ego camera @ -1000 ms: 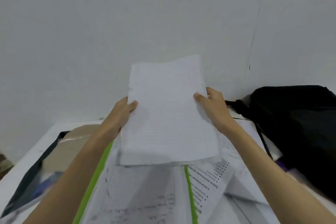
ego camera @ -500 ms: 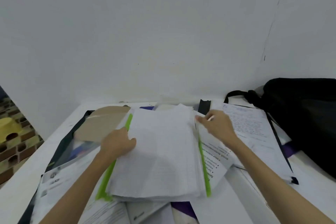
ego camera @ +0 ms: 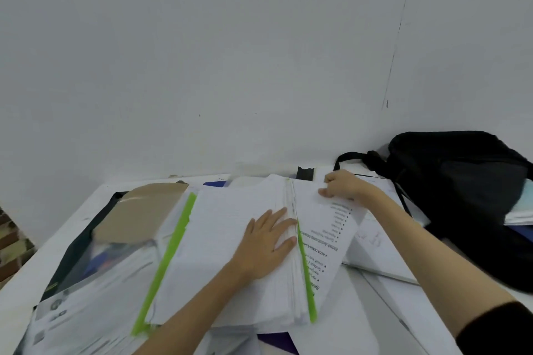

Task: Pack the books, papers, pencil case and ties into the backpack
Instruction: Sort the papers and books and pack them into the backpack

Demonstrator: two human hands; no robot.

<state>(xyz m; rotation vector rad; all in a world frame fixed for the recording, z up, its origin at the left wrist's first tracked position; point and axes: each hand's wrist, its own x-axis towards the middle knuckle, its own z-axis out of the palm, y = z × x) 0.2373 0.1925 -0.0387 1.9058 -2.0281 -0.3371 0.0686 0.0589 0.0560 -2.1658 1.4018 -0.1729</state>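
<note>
**Gathering the papers before they go in the bag**

My left hand (ego camera: 266, 242) lies flat and open on the stack of lined papers (ego camera: 230, 253), pinning it to the table (ego camera: 95, 204); nothing is gripped there. My right hand (ego camera: 341, 186) reaches past the stack's far right corner and pinches the top edge of a printed sheet (ego camera: 326, 233) that sticks out from under the stack, beside the green strip (ego camera: 305, 277) along its edge.

I judge this as the collecting step: the loose sheets are not yet squared into one bundle. Next I need to draw the printed sheet in line with the stack, get both hands around the whole bundle, and carry it right to the backpack (ego camera: 461, 196).

The backpack lies on its side at the table's right end, well apart from the stack. At its right side some white and blue sheets (ego camera: 519, 216) show, seemingly poking out of it; whether its opening is wide enough I cannot tell.
</note>
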